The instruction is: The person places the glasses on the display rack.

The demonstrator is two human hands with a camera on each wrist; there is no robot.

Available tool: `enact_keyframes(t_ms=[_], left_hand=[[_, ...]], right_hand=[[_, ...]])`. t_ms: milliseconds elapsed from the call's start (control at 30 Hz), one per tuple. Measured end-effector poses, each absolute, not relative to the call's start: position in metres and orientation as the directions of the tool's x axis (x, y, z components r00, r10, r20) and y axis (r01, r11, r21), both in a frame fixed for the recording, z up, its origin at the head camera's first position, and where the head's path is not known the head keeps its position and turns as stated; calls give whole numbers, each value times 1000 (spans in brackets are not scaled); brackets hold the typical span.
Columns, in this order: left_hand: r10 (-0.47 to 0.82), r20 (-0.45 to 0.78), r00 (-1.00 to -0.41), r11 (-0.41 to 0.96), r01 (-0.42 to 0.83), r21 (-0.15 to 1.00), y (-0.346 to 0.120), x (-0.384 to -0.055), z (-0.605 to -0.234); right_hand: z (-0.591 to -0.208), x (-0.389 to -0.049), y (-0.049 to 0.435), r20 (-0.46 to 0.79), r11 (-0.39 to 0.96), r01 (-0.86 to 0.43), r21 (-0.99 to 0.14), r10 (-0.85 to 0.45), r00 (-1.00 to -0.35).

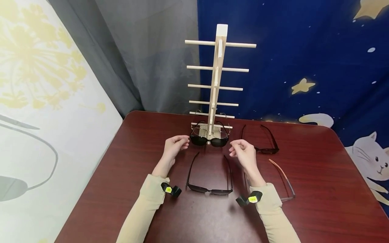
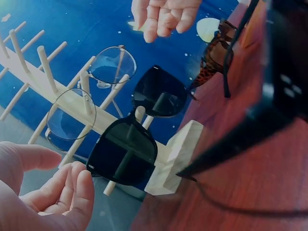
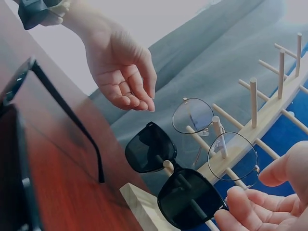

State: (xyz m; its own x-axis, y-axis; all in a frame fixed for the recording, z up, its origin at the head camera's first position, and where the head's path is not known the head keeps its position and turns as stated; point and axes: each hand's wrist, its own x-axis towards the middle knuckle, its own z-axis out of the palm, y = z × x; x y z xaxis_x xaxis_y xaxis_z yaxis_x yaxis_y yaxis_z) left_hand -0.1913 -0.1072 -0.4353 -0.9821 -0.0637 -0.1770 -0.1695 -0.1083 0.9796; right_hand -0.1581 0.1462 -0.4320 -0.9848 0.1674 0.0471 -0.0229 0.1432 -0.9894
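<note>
Black sunglasses (image 1: 200, 141) hang on the stand (image 1: 213, 98) between loosely curled left fingers (image 1: 183, 138) and right fingers (image 1: 237, 142), contact unclear

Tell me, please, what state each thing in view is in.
Stand: upright, upper pegs bare.
Black sunglasses: unfolded, hung low on the stand.
Wire glasses: unfolded, hung just above the black sunglasses.
Front sunglasses: unfolded, resting on the table.
Spotted sunglasses: unfolded, resting on the table.
Orange-tipped glasses: partly hidden, one arm seen unfolded.
Left hand: loosely curled, holding nothing.
Right hand: loosely curled, holding nothing.
</note>
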Motion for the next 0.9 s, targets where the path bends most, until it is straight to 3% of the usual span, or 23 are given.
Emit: enact_keyframes(t_ms=[900], left_hand=[[-32, -169, -985, 163, -172, 972, -119, -144, -469]], right_hand=[[-461, -100, 161, 125, 465, -93, -880, 39, -991]])
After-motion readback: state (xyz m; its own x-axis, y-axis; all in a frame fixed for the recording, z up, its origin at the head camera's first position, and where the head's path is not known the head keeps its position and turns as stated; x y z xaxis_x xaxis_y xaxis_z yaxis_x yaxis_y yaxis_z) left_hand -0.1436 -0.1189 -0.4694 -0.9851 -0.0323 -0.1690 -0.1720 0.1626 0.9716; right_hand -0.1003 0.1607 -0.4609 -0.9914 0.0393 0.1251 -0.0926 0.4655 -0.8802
